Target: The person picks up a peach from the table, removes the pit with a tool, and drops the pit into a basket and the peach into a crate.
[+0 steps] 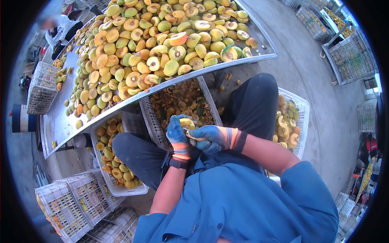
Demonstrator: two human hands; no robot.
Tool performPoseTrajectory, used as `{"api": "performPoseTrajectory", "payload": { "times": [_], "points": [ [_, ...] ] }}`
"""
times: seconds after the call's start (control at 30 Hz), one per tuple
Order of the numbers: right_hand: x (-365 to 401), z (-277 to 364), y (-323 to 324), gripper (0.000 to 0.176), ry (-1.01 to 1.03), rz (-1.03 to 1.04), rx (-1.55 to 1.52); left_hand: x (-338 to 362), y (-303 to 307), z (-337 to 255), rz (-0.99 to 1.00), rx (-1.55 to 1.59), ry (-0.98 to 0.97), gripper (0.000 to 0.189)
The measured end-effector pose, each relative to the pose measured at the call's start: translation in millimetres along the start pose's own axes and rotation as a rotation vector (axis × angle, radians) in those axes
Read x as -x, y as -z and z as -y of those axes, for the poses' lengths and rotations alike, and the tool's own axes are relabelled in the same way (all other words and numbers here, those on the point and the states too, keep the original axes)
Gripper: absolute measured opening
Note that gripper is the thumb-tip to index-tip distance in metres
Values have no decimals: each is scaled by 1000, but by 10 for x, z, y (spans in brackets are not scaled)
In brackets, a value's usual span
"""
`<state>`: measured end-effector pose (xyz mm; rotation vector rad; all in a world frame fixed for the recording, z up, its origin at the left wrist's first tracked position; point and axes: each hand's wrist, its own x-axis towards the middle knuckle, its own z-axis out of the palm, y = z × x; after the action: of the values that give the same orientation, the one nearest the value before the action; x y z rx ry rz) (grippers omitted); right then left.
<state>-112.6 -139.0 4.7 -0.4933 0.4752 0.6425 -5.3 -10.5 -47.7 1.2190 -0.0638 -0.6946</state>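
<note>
My left hand (176, 131), in a blue-coated glove with an orange cuff, is closed round a yellow fruit half (186, 122) that looks like a peach. My right hand (208, 137), gloved alike, is closed close against it. A small pale or metallic piece shows between the hands, but I cannot make out what the right fingers grip. Both hands are over my lap, just above the near end of a crate (151, 117) holding brownish fruit scraps (182, 101). Beyond that crate, a heap of halved fruit (162, 44), some with pits showing, covers much of a metal table (54, 131).
A white crate of fruit halves (139, 190) stands by my left leg and another crate (306, 117) by my right. Stacked crates (67, 206) stand at lower left. Another person (60, 30) sits beyond the table's left side. More crates (352, 56) stand at right.
</note>
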Motion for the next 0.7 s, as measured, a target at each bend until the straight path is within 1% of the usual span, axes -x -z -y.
{"api": "performPoseTrajectory", "payload": {
  "times": [0.03, 0.07, 0.1, 0.17, 0.2, 0.27, 0.3, 0.37, 0.4, 0.43, 0.47, 0.53, 0.57, 0.67, 0.7],
  "points": [
    [-18, -1, 78, 35, 7, 136, -86, -27, -29, -8, -1, -44, -40, 53],
    [-49, -38, 134, 35, -3, 162, -110, -8, -9, -27, -9, -96, -73, 52],
    [-81, -68, 192, 35, -8, 187, -135, 10, 14, -54, 25, -51, -23, 50],
    [-80, -11, 202, 35, -13, 239, -146, -26, 9, -85, 6, 16, 59, 49],
    [-93, -59, 181, 35, 15, 137, -85, -3, 22, -82, -5, 48, 109, 48],
    [-92, -22, -43, 35, 67, -59, 54, -21, -7, -130, -115, 134, 175, 46],
    [-94, -8, -19, 35, 43, 17, 13, -38, -26, -161, -165, 176, 208, 44],
    [-77, 20, 72, 36, -6, 166, -69, -36, 13, -130, -42, -26, -72, 42],
    [-96, -15, 85, 36, -16, 157, -70, -7, 64, -110, 14, -131, -205, 41],
    [-99, -18, 72, 37, -24, 148, -67, -33, 126, -111, 67, -165, -202, 39],
    [-91, 27, 66, 37, -26, 138, -57, -55, 142, -99, 74, -153, -163, 40],
    [-54, 60, -57, 38, 21, -53, 201, -26, 165, -91, 96, -138, -72, 42],
    [-48, 50, -118, 39, 39, -149, 326, 8, 146, -71, 45, 32, 106, 46],
    [-106, 0, -131, 40, 50, -88, 43, -68, 80, -186, 28, 291, 318, 52],
    [-100, -2, -145, 40, 65, -28, -28, -54, 66, -239, -15, 259, 280, 55]
  ]
}}
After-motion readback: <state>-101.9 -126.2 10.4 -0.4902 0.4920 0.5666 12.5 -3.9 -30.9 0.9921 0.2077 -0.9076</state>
